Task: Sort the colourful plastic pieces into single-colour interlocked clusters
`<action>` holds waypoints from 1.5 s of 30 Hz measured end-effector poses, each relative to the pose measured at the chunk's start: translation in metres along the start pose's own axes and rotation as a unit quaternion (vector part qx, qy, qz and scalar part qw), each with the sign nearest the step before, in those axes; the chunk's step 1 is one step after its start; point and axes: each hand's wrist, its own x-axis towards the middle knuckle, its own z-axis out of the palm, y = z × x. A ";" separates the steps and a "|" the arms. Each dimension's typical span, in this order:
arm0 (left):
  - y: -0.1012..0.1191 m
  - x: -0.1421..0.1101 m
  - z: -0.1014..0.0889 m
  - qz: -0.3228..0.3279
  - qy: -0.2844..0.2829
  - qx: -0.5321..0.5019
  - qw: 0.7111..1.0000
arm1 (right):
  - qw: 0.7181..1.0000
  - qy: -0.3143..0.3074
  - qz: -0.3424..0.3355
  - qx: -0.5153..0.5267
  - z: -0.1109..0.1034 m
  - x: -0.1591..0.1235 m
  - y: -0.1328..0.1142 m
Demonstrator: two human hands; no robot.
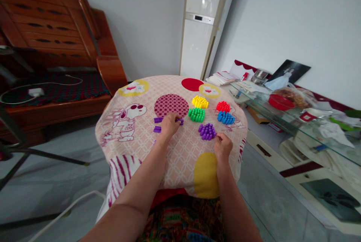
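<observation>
My left hand (170,123) reaches over the middle of the cloth-covered table, its fingers closed around a small purple plastic piece (180,121). To its left lie more purple pieces (158,120), partly hidden by the hand and forearm. On the right, my right hand (223,146) pinches at the edge of a purple cluster (207,131) of small upright pegs, with a purple peg at the fingertips. Behind that cluster stand similar ones: green (196,114), yellow (200,102), blue (226,117) and red (223,106).
A patterned cloth (180,155) covers the round table. To the right, a glass-topped cabinet (304,125) carries a red bowl (281,102), bags and papers. A wooden bench (56,35) stands at left, and a tall white air conditioner (197,35) behind.
</observation>
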 end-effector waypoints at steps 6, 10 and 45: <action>0.014 -0.006 0.006 0.121 -0.037 -0.165 0.978 | 1.000 0.000 -0.022 0.008 0.000 -0.001 0.001; 0.022 -0.012 0.008 0.148 -0.094 -0.193 0.965 | 1.000 -0.003 -0.020 0.009 0.000 -0.001 0.000; -0.016 -0.001 -0.019 -0.029 0.101 0.054 0.993 | 1.000 -0.003 -0.013 0.000 0.001 -0.002 0.003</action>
